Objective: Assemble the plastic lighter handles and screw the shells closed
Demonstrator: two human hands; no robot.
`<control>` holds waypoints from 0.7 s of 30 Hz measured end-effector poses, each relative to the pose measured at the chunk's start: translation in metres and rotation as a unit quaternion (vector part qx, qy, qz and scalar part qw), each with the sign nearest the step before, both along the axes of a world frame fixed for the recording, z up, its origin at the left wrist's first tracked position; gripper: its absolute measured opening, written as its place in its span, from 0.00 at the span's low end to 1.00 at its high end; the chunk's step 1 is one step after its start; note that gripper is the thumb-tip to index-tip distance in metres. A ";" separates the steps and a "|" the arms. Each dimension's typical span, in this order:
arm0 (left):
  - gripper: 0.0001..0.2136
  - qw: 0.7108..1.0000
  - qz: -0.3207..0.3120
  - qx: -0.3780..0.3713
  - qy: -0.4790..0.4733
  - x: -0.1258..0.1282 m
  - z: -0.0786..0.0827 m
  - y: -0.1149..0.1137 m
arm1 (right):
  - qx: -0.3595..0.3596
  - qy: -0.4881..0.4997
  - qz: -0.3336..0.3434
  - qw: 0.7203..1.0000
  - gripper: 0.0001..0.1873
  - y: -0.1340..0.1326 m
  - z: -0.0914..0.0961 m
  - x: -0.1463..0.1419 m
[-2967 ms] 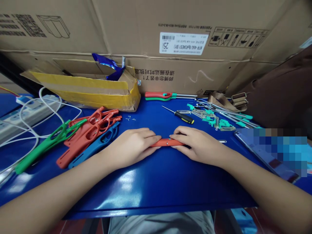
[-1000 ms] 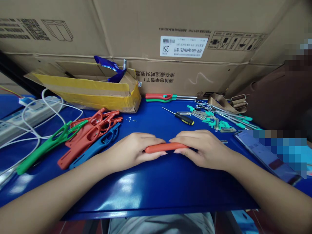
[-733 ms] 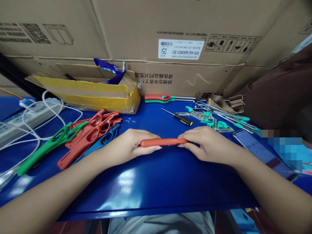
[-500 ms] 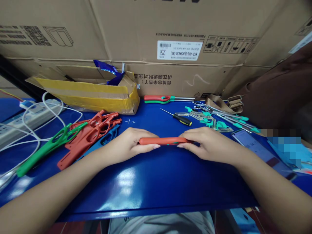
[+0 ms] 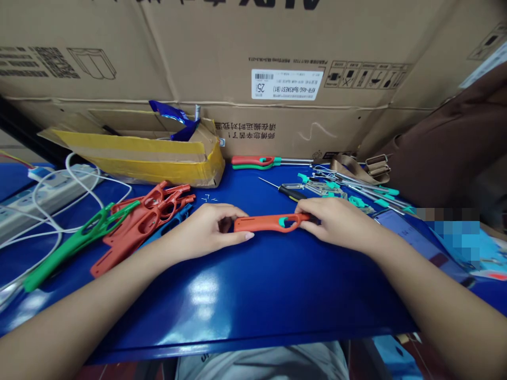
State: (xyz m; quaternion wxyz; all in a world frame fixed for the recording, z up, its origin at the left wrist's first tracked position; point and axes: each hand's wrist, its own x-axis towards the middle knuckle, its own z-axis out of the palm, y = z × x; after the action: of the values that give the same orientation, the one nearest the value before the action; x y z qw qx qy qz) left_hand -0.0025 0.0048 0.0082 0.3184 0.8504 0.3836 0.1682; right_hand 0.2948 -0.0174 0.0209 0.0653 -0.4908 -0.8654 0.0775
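An orange plastic lighter body (image 5: 266, 222) with a teal trigger lies sideways between both hands, just above the blue table (image 5: 253, 295). My left hand (image 5: 208, 230) is closed on its left end, thumb underneath. My right hand (image 5: 336, 220) is closed on its right end, where the shaft is hidden by the fingers. A pile of orange, green and blue handle shells (image 5: 130, 221) lies to the left of my left hand.
A taped cardboard box (image 5: 150, 153) and large cartons (image 5: 277, 63) stand at the back. A screwdriver (image 5: 283, 190), teal-tipped metal parts (image 5: 348, 190) and a finished lighter (image 5: 263, 161) lie behind my right hand. A power strip with white cables (image 5: 47, 190) sits left; a phone (image 5: 420, 237) right.
Both hands have rolled the orange lighter body from edge-up to side-on, so its teal trigger now shows, and lifted it slightly away from me.
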 end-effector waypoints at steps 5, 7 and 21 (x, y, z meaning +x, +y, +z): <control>0.14 0.996 -0.018 0.080 0.047 -0.001 -0.005 0.000 | -0.057 0.025 0.025 0.998 0.04 0.001 -0.005 0.003; 0.14 0.995 -0.021 0.086 0.053 -0.002 -0.005 -0.001 | -0.086 0.045 0.041 0.994 0.04 0.000 -0.006 0.006; 0.13 0.996 -0.024 0.077 0.033 0.001 -0.003 -0.007 | 0.114 0.079 -0.124 0.983 0.16 0.024 -0.034 0.011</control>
State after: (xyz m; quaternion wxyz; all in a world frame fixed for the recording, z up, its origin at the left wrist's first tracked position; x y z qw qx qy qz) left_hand -0.0015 -0.0020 0.0053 0.2430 0.8864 0.3594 0.1615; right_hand 0.3058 0.0064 -0.0132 0.1985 -0.5758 -0.7931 0.0084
